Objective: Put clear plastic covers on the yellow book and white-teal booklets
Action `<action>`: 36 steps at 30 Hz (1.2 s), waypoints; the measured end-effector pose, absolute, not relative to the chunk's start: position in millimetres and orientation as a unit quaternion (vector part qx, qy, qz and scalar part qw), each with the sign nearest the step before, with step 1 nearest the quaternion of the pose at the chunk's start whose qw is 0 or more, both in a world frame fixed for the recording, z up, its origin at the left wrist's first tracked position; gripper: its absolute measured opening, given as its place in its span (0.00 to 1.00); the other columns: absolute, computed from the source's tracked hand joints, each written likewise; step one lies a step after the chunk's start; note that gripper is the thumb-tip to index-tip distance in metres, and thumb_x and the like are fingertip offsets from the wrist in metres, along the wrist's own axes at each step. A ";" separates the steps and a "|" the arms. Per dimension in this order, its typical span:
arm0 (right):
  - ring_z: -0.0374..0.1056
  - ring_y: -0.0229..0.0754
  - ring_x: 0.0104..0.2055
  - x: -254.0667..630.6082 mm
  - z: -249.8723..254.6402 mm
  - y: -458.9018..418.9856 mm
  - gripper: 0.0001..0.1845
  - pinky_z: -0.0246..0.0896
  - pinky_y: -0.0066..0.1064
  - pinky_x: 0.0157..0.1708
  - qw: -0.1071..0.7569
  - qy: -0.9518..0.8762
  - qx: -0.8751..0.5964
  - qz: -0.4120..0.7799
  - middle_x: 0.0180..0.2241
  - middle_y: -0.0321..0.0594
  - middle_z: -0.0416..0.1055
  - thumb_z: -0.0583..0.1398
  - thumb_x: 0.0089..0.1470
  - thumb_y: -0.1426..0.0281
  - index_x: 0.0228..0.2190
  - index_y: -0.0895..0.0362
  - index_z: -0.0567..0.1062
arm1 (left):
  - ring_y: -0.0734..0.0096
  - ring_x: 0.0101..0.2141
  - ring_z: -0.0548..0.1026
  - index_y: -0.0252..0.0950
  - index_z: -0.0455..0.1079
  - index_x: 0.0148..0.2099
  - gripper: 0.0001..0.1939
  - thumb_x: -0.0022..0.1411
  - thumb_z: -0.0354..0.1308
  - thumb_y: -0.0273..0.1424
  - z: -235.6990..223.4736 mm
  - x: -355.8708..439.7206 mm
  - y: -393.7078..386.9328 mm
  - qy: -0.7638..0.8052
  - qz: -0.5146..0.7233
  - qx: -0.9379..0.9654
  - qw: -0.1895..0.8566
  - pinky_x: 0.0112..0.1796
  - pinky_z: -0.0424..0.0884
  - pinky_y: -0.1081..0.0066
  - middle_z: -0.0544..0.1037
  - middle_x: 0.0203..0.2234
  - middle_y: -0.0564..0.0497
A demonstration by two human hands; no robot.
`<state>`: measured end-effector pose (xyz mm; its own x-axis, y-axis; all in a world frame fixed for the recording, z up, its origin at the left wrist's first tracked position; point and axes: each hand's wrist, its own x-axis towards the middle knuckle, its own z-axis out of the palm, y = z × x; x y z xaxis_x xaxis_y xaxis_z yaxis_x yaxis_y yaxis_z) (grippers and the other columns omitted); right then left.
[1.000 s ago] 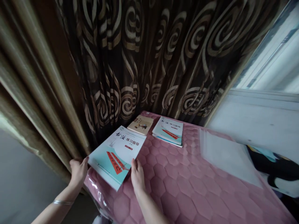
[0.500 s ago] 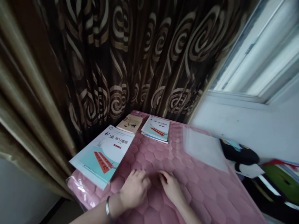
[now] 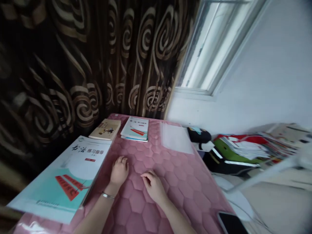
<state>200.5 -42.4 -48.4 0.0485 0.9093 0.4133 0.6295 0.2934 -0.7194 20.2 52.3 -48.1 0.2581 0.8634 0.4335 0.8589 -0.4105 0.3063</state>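
My left hand (image 3: 119, 171) rests on the pink quilted table cover (image 3: 151, 208), fingers loosely curled, holding nothing. My right hand (image 3: 153, 186) lies beside it on the cover, fingers bent inward, nothing visible in them. A large teal-and-white workbook (image 3: 65, 177) with red banners on its cover lies at the table's left edge, just left of my left hand. At the far end sit a small beige book (image 3: 105, 129) and a stack of matching workbooks (image 3: 136, 128).
A clear plastic sleeve (image 3: 175, 141) lies at the far right of the table. A dark phone (image 3: 231, 223) sits at the near right edge. A dark swirl curtain (image 3: 97, 65) hangs behind. Piled books and bags (image 3: 243, 148) lie to the right below a window (image 3: 212, 48).
Both hands let go of the large workbook and came to rest on the pink cover to its right. The view swung right, bringing the window, the piles and the phone into sight.
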 end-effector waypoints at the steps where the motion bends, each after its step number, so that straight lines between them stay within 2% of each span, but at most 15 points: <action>1: 0.72 0.42 0.37 201.9 -45.3 -41.6 0.14 0.67 0.31 0.40 0.456 -0.661 -0.570 0.173 0.33 0.40 0.76 0.53 0.57 0.73 0.33 0.53 0.79 | 0.55 0.50 0.73 0.31 0.73 0.48 0.15 0.65 0.48 0.26 -49.9 19.8 54.6 0.536 0.283 0.795 0.002 0.52 0.68 0.57 0.75 0.49 0.37; 5: 0.72 0.40 0.35 219.4 -33.0 -32.8 0.13 0.66 0.28 0.36 0.485 -0.626 -0.586 0.172 0.33 0.40 0.76 0.54 0.58 0.70 0.35 0.54 0.79 | 0.54 0.49 0.74 0.31 0.74 0.47 0.16 0.65 0.47 0.28 -54.9 19.7 62.0 0.521 0.298 0.800 -0.002 0.51 0.69 0.56 0.76 0.49 0.37; 10: 0.70 0.39 0.33 276.8 -21.9 -3.3 0.15 0.65 0.29 0.35 0.447 -0.607 -0.655 0.053 0.35 0.40 0.75 0.52 0.56 0.73 0.37 0.55 0.78 | 0.54 0.49 0.74 0.32 0.74 0.46 0.15 0.64 0.48 0.29 -56.0 20.1 63.1 0.521 0.307 0.797 0.008 0.50 0.70 0.56 0.76 0.48 0.38; 14: 0.70 0.44 0.43 325.8 -20.8 32.4 0.17 0.64 0.34 0.46 0.394 -0.549 -0.736 -0.038 0.41 0.46 0.73 0.53 0.52 0.75 0.39 0.58 0.78 | 0.54 0.48 0.74 0.32 0.74 0.46 0.15 0.64 0.48 0.28 -54.8 21.1 62.0 0.525 0.312 0.792 0.014 0.50 0.70 0.56 0.76 0.48 0.38; 17: 0.67 0.48 0.52 344.8 -27.8 57.7 0.18 0.59 0.38 0.54 0.377 -0.533 -0.755 -0.048 0.48 0.52 0.71 0.54 0.52 0.74 0.42 0.59 0.78 | 0.55 0.48 0.74 0.33 0.74 0.45 0.14 0.63 0.49 0.28 -54.2 21.7 61.4 0.528 0.314 0.789 0.013 0.50 0.70 0.56 0.76 0.48 0.39; 20: 0.65 0.51 0.56 349.2 -40.1 76.8 0.19 0.57 0.40 0.57 0.353 -0.526 -0.772 -0.041 0.53 0.55 0.70 0.55 0.51 0.74 0.44 0.61 0.78 | 0.55 0.48 0.73 0.33 0.73 0.46 0.14 0.63 0.49 0.27 -53.3 22.0 60.7 0.534 0.305 0.789 0.015 0.50 0.69 0.57 0.75 0.48 0.40; 25: 0.63 0.51 0.59 347.6 -55.4 91.3 0.23 0.58 0.40 0.57 0.321 -0.532 -0.783 -0.029 0.58 0.53 0.67 0.53 0.55 0.73 0.50 0.62 0.76 | 0.55 0.48 0.73 0.33 0.73 0.47 0.14 0.63 0.49 0.27 -50.5 22.5 58.7 0.544 0.288 0.788 0.023 0.50 0.69 0.57 0.75 0.48 0.40; 30: 0.63 0.50 0.60 353.4 -44.0 81.1 0.25 0.58 0.40 0.57 0.315 -0.547 -0.775 -0.037 0.56 0.55 0.69 0.49 0.56 0.74 0.52 0.66 0.74 | 0.56 0.48 0.73 0.34 0.73 0.47 0.13 0.63 0.50 0.27 -49.8 22.8 57.5 0.549 0.287 0.785 0.024 0.50 0.69 0.58 0.75 0.48 0.41; 33: 0.60 0.47 0.62 352.8 -27.5 58.7 0.26 0.54 0.41 0.61 0.327 -0.565 -0.755 -0.064 0.59 0.51 0.66 0.48 0.57 0.75 0.54 0.63 0.72 | 0.57 0.47 0.74 0.34 0.73 0.46 0.13 0.62 0.50 0.26 -50.1 22.4 57.7 0.547 0.292 0.784 0.023 0.50 0.69 0.58 0.75 0.48 0.41; 36: 0.63 0.44 0.60 336.4 -15.9 22.5 0.26 0.51 0.44 0.63 0.351 -0.624 -0.687 -0.125 0.56 0.47 0.70 0.47 0.57 0.76 0.54 0.59 0.73 | 0.56 0.47 0.74 0.34 0.73 0.46 0.13 0.62 0.50 0.26 -50.5 21.7 58.7 0.541 0.298 0.786 0.023 0.50 0.70 0.58 0.75 0.48 0.41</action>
<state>336.4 22.5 -15.9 0.1892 0.7695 0.6100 0.9452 0.0256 -0.3255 21.7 58.7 -50.5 0.2361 0.8645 0.4437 0.8375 -0.4126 0.3582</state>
